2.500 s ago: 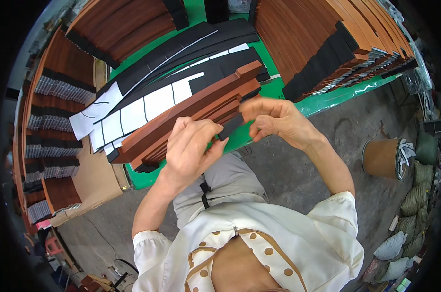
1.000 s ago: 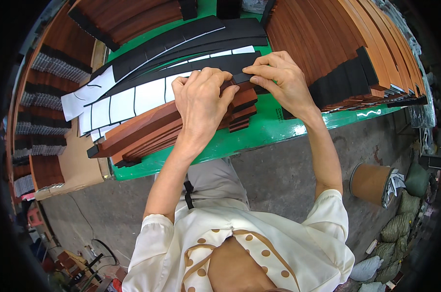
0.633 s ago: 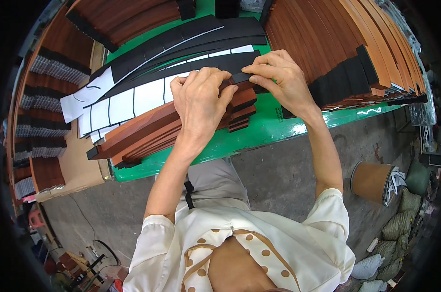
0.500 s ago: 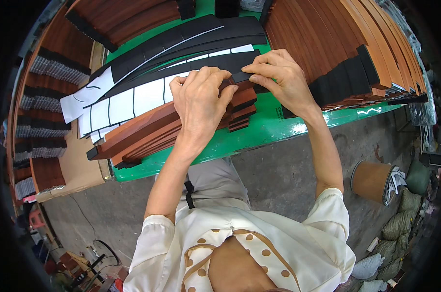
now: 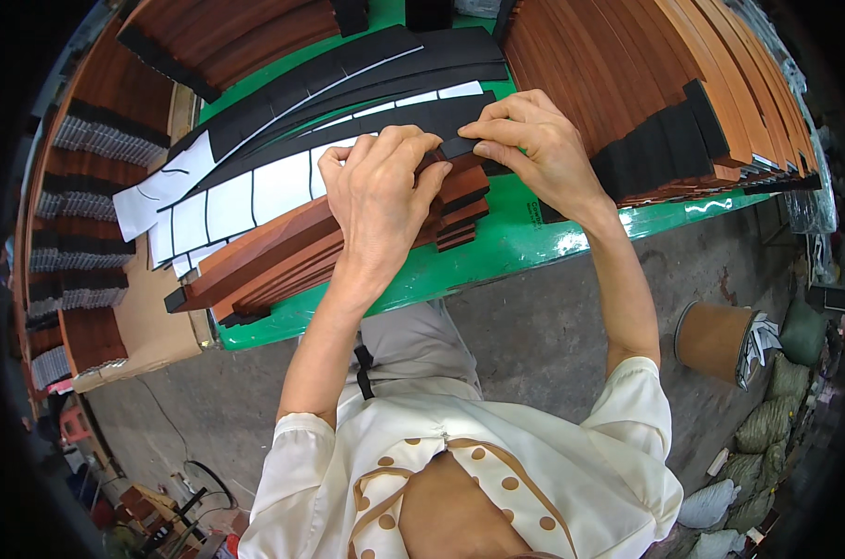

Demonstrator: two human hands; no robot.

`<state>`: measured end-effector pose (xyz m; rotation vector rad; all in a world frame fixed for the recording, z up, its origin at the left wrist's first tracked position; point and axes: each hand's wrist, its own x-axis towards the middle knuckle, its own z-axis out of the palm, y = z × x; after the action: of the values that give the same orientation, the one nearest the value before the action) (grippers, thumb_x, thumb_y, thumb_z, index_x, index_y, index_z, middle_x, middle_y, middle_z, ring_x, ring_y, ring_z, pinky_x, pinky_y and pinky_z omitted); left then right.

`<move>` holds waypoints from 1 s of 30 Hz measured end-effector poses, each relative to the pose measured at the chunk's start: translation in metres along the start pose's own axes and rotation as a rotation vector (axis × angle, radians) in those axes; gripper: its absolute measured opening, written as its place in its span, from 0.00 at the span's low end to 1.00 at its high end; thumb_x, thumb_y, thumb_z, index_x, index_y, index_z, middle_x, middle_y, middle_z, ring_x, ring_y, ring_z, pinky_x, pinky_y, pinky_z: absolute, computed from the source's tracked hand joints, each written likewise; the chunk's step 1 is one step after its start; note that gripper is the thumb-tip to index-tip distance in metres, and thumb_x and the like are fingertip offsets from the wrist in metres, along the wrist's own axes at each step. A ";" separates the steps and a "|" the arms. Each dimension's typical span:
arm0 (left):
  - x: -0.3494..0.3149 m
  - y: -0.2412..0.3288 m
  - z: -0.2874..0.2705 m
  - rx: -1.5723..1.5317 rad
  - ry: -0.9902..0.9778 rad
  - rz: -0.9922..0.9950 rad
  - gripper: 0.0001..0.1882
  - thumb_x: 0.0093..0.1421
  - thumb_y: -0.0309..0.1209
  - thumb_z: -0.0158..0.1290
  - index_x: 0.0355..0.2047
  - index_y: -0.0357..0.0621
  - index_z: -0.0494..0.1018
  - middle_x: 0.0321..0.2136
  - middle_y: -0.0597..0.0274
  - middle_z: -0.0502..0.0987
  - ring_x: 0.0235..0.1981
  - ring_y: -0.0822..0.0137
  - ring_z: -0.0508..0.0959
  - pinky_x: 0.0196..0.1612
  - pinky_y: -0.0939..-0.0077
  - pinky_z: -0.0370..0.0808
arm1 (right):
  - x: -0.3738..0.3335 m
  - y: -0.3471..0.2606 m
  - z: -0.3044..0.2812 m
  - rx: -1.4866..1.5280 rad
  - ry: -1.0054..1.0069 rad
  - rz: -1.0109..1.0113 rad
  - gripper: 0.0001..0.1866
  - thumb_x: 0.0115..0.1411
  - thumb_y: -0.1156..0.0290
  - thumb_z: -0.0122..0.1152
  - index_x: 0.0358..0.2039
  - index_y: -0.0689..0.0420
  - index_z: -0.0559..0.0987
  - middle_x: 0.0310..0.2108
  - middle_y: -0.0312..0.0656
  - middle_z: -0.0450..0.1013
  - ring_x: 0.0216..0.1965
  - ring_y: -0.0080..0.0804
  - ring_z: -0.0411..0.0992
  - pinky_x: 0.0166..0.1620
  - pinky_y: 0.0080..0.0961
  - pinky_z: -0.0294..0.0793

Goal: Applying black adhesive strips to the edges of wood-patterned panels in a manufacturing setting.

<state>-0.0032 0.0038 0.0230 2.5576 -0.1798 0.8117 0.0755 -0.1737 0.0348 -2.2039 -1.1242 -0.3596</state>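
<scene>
My left hand (image 5: 381, 200) is closed around the right end of a reddish-brown wooden board (image 5: 255, 259), thumb and forefinger at the tip. The board's left end wears a black cap. My right hand (image 5: 545, 154) pinches a short black strip (image 5: 457, 147) between thumb and fingers, laid against that right end; its contact with the wood is partly hidden by my fingers. Several more boards (image 5: 455, 224) are stacked beneath. Just behind lie white backing sheets (image 5: 227, 207) with black dividing lines, and long black strips (image 5: 441, 58).
A green-topped table (image 5: 516, 244) carries the work. Tall rows of brown boards (image 5: 599, 65) with black ends stand at right, and more stacks (image 5: 115, 140) fill the left side. On the floor at right is a brown drum (image 5: 716, 345) with scraps, beside several sacks (image 5: 767, 424).
Both hands stay at the board's right end with nearly the same grip. The whole view has shifted very slightly; nothing has been let go.
</scene>
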 end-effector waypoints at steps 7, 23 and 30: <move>0.000 0.001 -0.002 -0.007 -0.008 0.009 0.11 0.48 0.36 0.62 0.31 0.46 0.78 0.33 0.70 0.77 0.31 0.69 0.73 0.41 0.68 0.59 | -0.002 0.001 0.001 0.001 -0.007 0.012 0.11 0.49 0.70 0.64 0.35 0.53 0.82 0.32 0.35 0.74 0.38 0.34 0.68 0.42 0.29 0.69; -0.001 -0.003 0.010 0.049 0.133 0.158 0.11 0.47 0.33 0.61 0.33 0.50 0.78 0.22 0.74 0.73 0.22 0.71 0.69 0.33 0.73 0.60 | -0.013 -0.015 0.049 0.581 0.236 0.600 0.22 0.58 0.62 0.58 0.49 0.63 0.71 0.40 0.46 0.76 0.37 0.30 0.75 0.38 0.24 0.73; -0.002 -0.001 0.010 0.093 0.125 0.190 0.13 0.47 0.32 0.61 0.35 0.52 0.78 0.21 0.73 0.72 0.23 0.71 0.68 0.30 0.75 0.62 | -0.013 -0.024 0.053 0.526 0.335 0.644 0.18 0.63 0.66 0.46 0.51 0.63 0.69 0.40 0.43 0.76 0.35 0.25 0.74 0.38 0.21 0.71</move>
<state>0.0007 0.0002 0.0138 2.5936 -0.3578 1.0707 0.0468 -0.1374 -0.0023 -1.8127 -0.2496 -0.1198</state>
